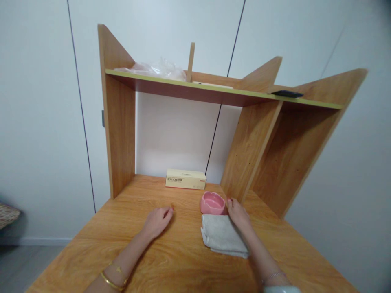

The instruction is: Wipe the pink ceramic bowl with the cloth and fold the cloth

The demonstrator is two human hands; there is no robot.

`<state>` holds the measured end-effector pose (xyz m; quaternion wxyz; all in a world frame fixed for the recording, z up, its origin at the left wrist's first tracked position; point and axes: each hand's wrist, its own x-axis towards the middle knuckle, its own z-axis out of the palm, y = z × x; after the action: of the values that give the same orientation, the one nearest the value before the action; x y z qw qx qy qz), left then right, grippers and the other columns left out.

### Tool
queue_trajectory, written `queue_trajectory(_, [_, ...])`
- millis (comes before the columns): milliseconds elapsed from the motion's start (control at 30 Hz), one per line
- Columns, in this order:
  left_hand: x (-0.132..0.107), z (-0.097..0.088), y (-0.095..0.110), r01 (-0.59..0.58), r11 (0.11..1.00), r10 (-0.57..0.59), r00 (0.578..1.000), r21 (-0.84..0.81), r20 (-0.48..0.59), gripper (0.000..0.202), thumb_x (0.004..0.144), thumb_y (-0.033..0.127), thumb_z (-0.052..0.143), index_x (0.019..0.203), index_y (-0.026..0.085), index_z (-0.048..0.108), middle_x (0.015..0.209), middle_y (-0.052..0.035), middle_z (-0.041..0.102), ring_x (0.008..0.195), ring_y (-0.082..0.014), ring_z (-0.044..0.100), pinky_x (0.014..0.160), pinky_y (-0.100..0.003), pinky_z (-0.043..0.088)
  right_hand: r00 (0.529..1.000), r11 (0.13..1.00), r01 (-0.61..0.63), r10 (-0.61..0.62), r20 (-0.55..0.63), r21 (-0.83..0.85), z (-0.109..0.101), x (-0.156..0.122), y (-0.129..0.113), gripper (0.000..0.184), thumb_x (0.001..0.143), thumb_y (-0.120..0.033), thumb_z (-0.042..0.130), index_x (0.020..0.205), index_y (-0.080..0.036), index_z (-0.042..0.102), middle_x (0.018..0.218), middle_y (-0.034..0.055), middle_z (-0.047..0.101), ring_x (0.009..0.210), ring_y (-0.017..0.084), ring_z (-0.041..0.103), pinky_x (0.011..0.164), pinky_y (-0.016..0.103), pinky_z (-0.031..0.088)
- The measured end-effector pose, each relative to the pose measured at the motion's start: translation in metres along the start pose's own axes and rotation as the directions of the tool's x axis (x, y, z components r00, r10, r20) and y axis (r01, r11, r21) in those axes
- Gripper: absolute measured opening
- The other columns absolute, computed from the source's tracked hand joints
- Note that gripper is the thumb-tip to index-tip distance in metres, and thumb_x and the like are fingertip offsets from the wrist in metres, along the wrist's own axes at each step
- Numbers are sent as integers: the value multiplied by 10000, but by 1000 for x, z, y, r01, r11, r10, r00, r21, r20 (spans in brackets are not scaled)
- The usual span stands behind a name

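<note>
My left hand (159, 221) rests on the wooden desk with its fingers curled in, and nothing shows in it. To its right sits a small pink bowl (213, 204) with a notched rim, like an ashtray. My right hand (238, 213) lies just right of the bowl, its fingers curled together and no held thing visible; whether it touches the bowl is unclear. A folded grey cloth (222, 234) lies in front of the bowl, and my right forearm passes over its right edge.
A cream-coloured box (185, 179) with printed lettering stands at the back of the desk (171, 260). A wooden hutch rises behind, its shelf (195, 89) bearing a clear plastic bag (161, 70) and a dark flat object (287, 94). Upright panels (253, 146) bound the right side.
</note>
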<state>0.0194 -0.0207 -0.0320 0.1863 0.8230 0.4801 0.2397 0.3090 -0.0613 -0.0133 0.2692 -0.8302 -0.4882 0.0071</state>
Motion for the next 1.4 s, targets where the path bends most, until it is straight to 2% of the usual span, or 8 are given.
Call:
queue_trajectory(133, [1, 2, -1, -4, 1000, 4, 1000, -11, -12, 446, 866, 363, 239, 636, 169, 569, 606, -27, 607, 617, -160, 551, 552, -226, 301, 989, 994, 89, -81, -123, 65, -20, -6, -6, 409, 851, -249, 219, 1127, -94, 478, 1116, 139, 553, 1033, 195, 506, 852, 295, 363])
queue_trajectory(233, [1, 4, -4, -11, 1000, 10, 1000, -28, -29, 489, 871, 385, 208, 614, 169, 563, 612, -34, 608, 619, -166, 555, 561, -234, 315, 947, 936, 289, -249, -203, 203, -23, -24, -37, 341, 833, -282, 284, 1031, -152, 530, 1001, 90, 607, 899, 192, 560, 780, 306, 414])
queue_trajectory(333, [1, 5, -7, -30, 998, 28, 998, -46, -58, 551, 879, 415, 144, 590, 172, 546, 604, -39, 600, 621, -173, 557, 576, -243, 339, 864, 831, 503, -472, -176, 237, -6, -55, -79, 292, 819, -232, 306, 920, -163, 571, 939, 83, 617, 924, 201, 536, 835, 343, 394])
queue_trajectory(400, [2, 4, -8, -54, 997, 49, 995, -56, -88, 545, 882, 417, 123, 636, 176, 545, 651, -44, 610, 656, -176, 561, 602, -250, 362, 779, 745, 622, -621, -93, 241, 14, -77, -101, 312, 810, -175, 304, 986, -148, 561, 980, 97, 598, 964, 205, 514, 862, 356, 385])
queue_trajectory(533, [3, 1, -9, -111, 992, 101, 982, -59, -162, 457, 883, 397, 149, 772, 178, 534, 822, -67, 611, 798, -186, 548, 721, -284, 392, 680, 660, 681, -731, 61, 315, 52, -105, -116, 427, 777, -106, 330, 1188, -134, 442, 1152, 102, 521, 1100, 194, 437, 939, 344, 351])
queue_trajectory(700, [2, 2, -3, -208, 976, 195, 967, -68, -162, 352, 871, 378, 262, 812, 185, 551, 875, -64, 600, 878, -193, 518, 809, -331, 388, 673, 668, 649, -727, 134, 364, 67, -109, -106, 498, 768, -86, 329, 1265, -102, 348, 1295, 118, 398, 1206, 189, 329, 1010, 364, 278])
queue_trajectory(933, [-6, 6, 6, -352, 930, 349, 936, -100, -47, 320, 876, 364, 315, 1004, 199, 557, 1011, -47, 602, 964, -167, 513, 874, -310, 378, 679, 647, 575, -719, 149, 500, 64, -107, -99, 480, 755, -115, 390, 1233, -145, 388, 1247, 98, 452, 1194, 183, 348, 1011, 375, 275])
queue_trajectory(1400, [-5, 9, 0, -386, 921, 388, 922, -57, 15, 363, 882, 378, 325, 1111, 202, 544, 1170, -34, 552, 1114, -157, 450, 977, -327, 320, 677, 704, 539, -689, 259, 462, 65, -108, -97, 480, 778, -175, 404, 1252, -112, 377, 1282, 111, 413, 1218, 186, 312, 1031, 357, 235])
